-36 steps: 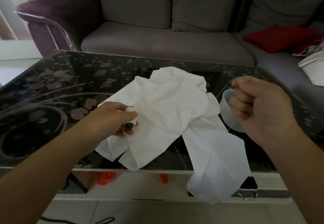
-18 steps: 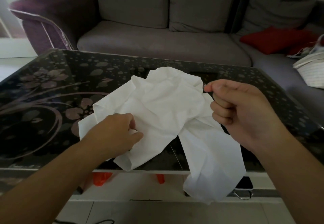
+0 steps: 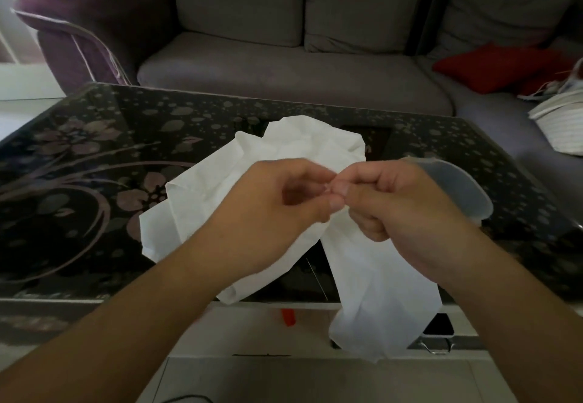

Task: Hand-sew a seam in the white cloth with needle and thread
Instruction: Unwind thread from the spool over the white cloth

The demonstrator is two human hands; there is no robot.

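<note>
White cloth beneath left hand and right hand, fingertips seemingly pinched together.

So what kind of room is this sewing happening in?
Most likely a home living room: a grey sofa with a red cushion sits behind a low glass coffee table printed with flowers, where the white cloth lies.

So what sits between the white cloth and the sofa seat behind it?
Only bare tabletop: the dark flowered glass table runs from the white cloth to its far edge, then the sofa. The head view shows it.
</note>
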